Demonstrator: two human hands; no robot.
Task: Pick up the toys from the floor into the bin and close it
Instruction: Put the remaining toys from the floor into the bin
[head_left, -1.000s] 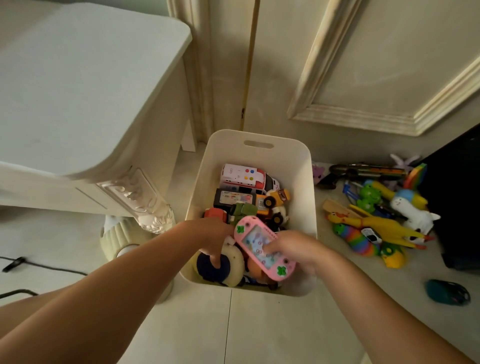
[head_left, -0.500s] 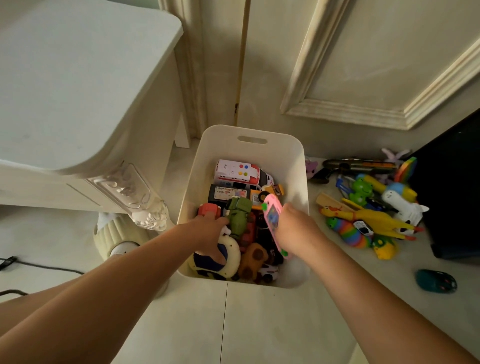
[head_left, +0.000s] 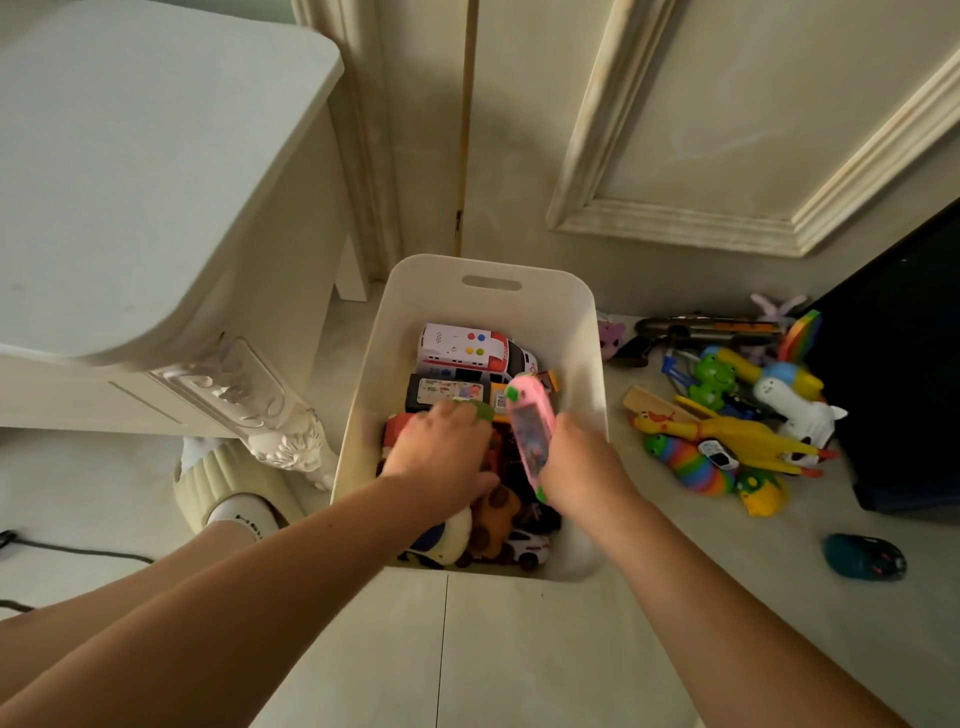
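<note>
Here the right grip (head_left: 579, 462) pinches a pink game (head_left: 525, 431), held on edge inside the bin (head_left: 415, 312). The left grip (head_left: 441, 452) lies on the binned toys, its fingers over a green toy (head_left: 482, 410); whether it clasps the toy I cannot tell. Loose toys (head_left: 727, 434) lie on the floor (head_left: 519, 649) just right of the bin.

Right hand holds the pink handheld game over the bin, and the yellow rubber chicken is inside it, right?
No. The head view shows the yellow rubber chicken on the floor beside the bin; the right hand does hold the pink handheld game over it.
</note>
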